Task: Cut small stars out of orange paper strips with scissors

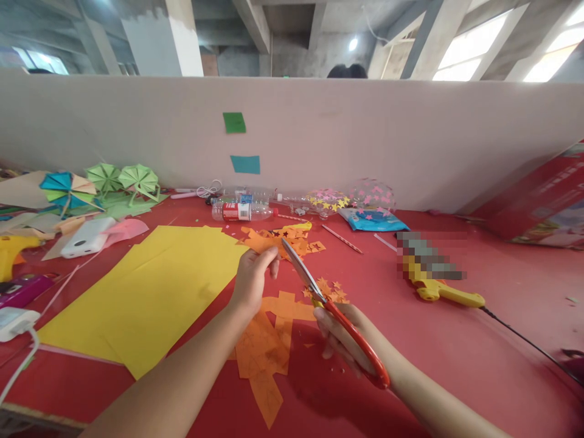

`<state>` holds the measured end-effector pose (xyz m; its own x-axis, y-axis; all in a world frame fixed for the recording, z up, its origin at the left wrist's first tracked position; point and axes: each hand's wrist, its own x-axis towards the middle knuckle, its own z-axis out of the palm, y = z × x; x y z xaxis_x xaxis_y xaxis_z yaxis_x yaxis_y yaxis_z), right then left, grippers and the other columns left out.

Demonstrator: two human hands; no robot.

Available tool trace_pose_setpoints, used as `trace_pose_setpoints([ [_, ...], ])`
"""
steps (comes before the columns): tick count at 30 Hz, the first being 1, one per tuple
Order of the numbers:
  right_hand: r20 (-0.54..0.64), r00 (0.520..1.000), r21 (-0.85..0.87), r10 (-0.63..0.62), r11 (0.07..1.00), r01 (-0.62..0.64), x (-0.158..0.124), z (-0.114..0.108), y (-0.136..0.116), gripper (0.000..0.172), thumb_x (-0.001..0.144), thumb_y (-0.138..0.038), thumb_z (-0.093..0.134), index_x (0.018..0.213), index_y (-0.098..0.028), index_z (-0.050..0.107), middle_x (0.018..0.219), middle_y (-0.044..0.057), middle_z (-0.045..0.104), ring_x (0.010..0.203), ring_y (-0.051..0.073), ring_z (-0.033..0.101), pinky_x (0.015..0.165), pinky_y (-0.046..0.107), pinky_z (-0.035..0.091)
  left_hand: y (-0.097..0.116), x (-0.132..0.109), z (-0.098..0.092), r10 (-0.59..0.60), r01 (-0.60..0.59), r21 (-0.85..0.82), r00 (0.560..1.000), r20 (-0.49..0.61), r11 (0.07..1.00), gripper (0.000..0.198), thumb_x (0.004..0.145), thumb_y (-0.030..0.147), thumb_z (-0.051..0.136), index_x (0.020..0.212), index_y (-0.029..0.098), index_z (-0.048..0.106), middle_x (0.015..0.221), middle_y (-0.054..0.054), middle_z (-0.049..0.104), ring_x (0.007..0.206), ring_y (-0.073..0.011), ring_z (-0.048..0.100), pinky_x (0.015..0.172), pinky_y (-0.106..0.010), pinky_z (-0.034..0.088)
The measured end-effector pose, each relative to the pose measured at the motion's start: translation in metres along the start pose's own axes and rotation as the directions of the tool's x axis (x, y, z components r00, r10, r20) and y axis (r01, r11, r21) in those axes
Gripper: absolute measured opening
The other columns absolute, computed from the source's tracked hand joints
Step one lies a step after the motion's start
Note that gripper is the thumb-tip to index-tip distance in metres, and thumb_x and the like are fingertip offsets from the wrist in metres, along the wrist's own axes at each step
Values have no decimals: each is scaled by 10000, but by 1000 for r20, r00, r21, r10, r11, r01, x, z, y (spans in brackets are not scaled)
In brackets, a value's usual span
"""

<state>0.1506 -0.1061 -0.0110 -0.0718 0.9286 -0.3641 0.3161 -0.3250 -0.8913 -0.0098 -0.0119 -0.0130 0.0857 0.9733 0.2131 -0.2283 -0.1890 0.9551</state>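
My right hand grips red-handled scissors, their metal blades pointing up and left, nearly closed. My left hand is pinched shut just left of the blade tips; what it pinches is too small to make out. Below the hands lies an orange paper sheet with cut edges. Small orange cut-out stars lie by the scissor pivot. More orange scrap with star-shaped holes lies beyond the blades. A large yellow paper sheet lies to the left on the red table.
A plastic bottle lies on its side at the back. A yellow glue gun with a black cord sits right. Folded paper umbrellas stand back left, a white power bank beside them. A red box leans far right. A partition wall closes the back.
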Motion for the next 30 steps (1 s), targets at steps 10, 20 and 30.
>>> trace_pose_setpoints([
  [10, 54, 998, -49, 40, 998, -37, -1, -3, -3, 530, 711, -701, 555, 581, -203, 430, 363, -65, 459, 238, 49, 348, 242, 152, 209, -3, 8, -5, 9, -17, -68, 993, -119, 998, 209, 765, 286, 594, 592, 189, 528, 497, 37, 513, 526, -106, 466, 569, -247, 372],
  [20, 76, 997, -94, 9, 996, -2, -4, -8, -4, 546, 696, -734, 536, 650, -195, 463, 457, -61, 509, 314, 53, 424, 305, 165, 283, -1, 7, -6, 35, -35, 5, 997, -70, 999, 231, 793, 293, 585, 599, 184, 520, 513, 43, 513, 519, -98, 460, 576, -246, 380],
  [30, 55, 998, -106, 42, 994, -37, -2, -6, -4, 535, 716, -715, 532, 619, -199, 432, 441, -48, 535, 259, 40, 365, 273, 160, 237, 0, 8, -6, 56, -54, 30, 997, -61, 998, 231, 796, 283, 584, 600, 185, 509, 494, 47, 501, 511, -96, 464, 581, -249, 376],
])
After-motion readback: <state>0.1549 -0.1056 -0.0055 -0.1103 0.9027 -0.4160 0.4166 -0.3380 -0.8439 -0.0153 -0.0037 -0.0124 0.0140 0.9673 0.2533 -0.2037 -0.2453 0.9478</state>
